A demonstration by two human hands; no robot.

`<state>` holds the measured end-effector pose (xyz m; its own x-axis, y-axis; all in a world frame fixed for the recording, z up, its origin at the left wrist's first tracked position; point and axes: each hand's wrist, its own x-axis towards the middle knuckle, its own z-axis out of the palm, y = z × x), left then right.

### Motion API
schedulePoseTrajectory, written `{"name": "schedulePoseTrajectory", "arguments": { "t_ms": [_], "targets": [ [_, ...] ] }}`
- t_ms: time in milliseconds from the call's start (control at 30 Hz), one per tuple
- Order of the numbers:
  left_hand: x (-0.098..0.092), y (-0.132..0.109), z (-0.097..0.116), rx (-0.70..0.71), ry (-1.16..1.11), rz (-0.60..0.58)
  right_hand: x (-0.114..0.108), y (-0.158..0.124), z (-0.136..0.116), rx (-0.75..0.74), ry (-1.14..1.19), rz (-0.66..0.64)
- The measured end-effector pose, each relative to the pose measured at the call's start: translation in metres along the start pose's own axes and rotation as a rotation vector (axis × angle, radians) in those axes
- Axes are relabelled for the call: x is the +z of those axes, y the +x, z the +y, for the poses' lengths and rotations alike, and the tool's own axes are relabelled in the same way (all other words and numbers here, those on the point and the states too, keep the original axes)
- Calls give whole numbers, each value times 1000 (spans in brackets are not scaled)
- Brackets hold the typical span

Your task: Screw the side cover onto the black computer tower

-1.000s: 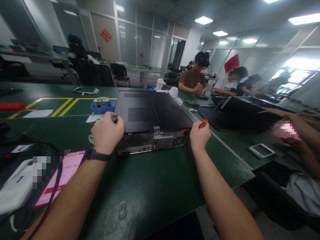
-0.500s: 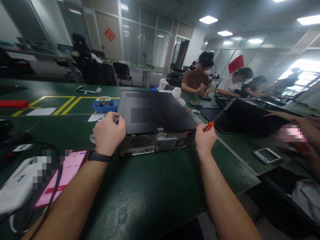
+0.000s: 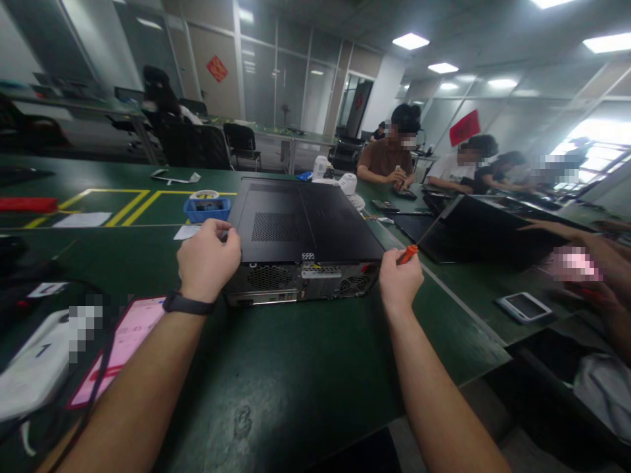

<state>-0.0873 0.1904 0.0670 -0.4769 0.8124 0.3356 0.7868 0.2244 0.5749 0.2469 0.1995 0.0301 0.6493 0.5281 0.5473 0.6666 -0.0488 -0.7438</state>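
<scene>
black case (image 3: pixel 335 217) flanked by both hands

the boxy case is laid flat on the smooth, scuffed green tabletop (image 3: pixel 296 374). its dark top panel is broken by a rectangular perforated patch (image 3: pixel 275 226); the metal rear face (image 3: pixel 320 284) is pierced by vents, one of them round. the left hand (image 3: pixel 210 259) is set at the left edge, grip narrow, fingers curled; whether anything is pinched cannot be told. by the right hand (image 3: pixel 401 279), at the right rear corner, an orange handle (image 3: pixel 408 253) is held in a closed grip. a blue bin (image 3: pixel 208 210) is seen left of the case.
</scene>
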Motion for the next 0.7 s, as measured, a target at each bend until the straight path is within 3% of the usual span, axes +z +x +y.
{"name": "schedulePoseTrajectory", "arguments": {
  "t_ms": [700],
  "targets": [
    [-9,-5,5,25,43,-50,5,3,0,-27,14,35]
  ]
}}
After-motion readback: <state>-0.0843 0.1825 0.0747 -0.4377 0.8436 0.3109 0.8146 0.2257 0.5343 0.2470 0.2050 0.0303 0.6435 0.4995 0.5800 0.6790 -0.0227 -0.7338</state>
